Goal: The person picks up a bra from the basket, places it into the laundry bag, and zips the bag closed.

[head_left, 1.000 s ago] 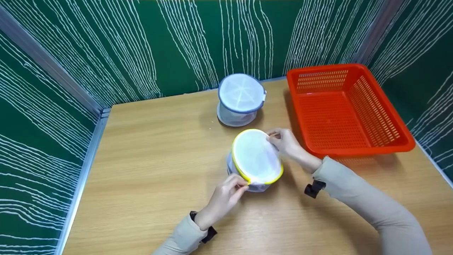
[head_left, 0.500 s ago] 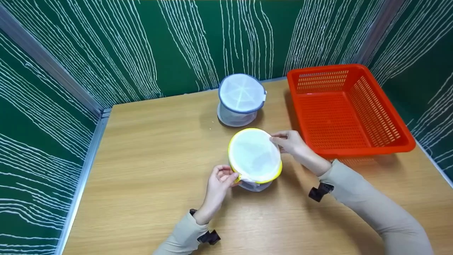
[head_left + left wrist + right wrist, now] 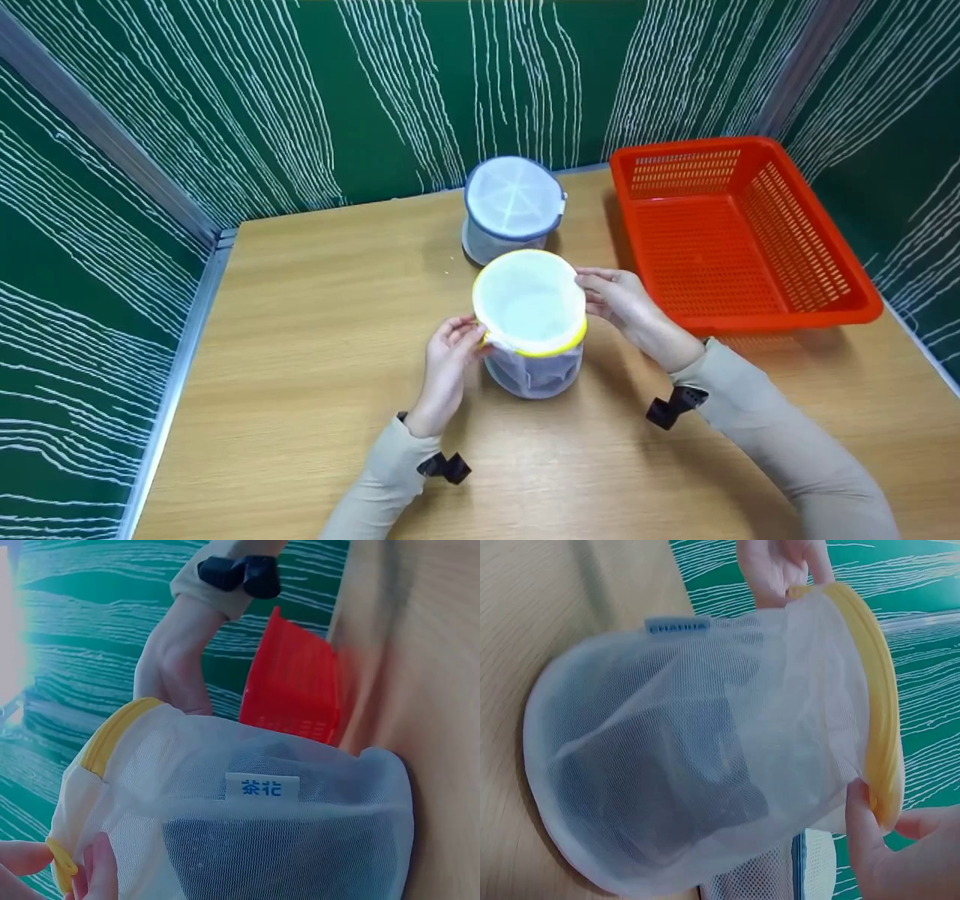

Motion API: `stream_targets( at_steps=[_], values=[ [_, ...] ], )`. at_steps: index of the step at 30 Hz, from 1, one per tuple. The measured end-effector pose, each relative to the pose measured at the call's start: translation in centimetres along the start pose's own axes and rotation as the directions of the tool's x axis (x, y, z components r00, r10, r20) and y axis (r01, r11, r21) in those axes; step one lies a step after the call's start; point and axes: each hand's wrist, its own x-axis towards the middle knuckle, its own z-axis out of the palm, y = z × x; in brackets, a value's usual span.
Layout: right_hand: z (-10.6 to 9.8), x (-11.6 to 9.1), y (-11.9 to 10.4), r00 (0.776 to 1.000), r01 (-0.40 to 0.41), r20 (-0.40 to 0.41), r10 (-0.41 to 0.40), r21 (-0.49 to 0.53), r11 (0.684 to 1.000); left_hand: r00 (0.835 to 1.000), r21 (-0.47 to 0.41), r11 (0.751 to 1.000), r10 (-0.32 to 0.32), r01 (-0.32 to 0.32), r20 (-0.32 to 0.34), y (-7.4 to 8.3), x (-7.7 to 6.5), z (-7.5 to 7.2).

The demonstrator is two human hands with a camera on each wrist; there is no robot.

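Upright on the wooden table stands a white mesh laundry bag [image 3: 536,371] with a yellow zip rim around its lid. Through its mesh in the right wrist view shows a dark folded cloth [image 3: 667,765]. My left hand [image 3: 450,356] pinches the yellow zip end at the near left of the rim; the left wrist view shows that yellow tab [image 3: 64,859] between thumb and fingers. On the opposite side, my right hand [image 3: 619,304] pinches the rim at the upper right. A small label [image 3: 262,787] sits on the bag's side.
Behind it stands a second mesh laundry bag [image 3: 514,199] with a blue-grey rim. A red plastic basket [image 3: 750,321] is at the back right of the table [image 3: 322,360]. Green walls [image 3: 375,97] with white streaks border the table at the back and sides.
The yellow-rimmed bag's top has risen and moved away from me, and its side now stands taller. My left hand has moved up and left with the zip end.
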Motion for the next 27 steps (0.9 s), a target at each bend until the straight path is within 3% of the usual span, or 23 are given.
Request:
stream_targets(
  at_steps=[5,8,10,12,15,19,27],
  values=[
    [0.4,0.1,-0.1,0.999,0.039,0.002,-0.040,0.177,0.983,0.999,0.025,0.999,0.029,-0.028,-0.024,0.5,2.0,0.0],
    [0.6,0.3,0.0,0.996,0.072,0.023,-0.082,0.293,0.953,0.998,0.071,0.996,0.049,-0.046,-0.041,2.8,1.6,1.5],
    [0.6,0.5,0.0,0.994,0.083,0.037,-0.103,0.357,0.930,0.997,0.086,0.995,0.049,-0.044,-0.063,5.2,0.6,3.3],
    [0.7,0.7,0.1,0.993,0.084,0.044,-0.110,0.397,0.914,0.995,0.082,0.996,0.052,-0.044,-0.089,7.8,-0.6,5.3],
    [0.8,1.0,0.2,0.994,0.074,0.042,-0.102,0.438,0.896,0.991,0.086,0.996,0.036,-0.025,-0.126,10.1,-1.3,7.3],
    [0.8,1.5,0.3,0.994,0.069,0.037,-0.098,0.477,0.876,0.985,0.119,0.993,0.017,0.004,-0.174,10.9,-0.8,8.1],
    [0.8,2.2,0.6,0.993,0.069,0.044,-0.107,0.511,0.857,0.978,0.184,0.982,0.077,-0.041,-0.192,10.8,0.6,8.4]
  ],
)
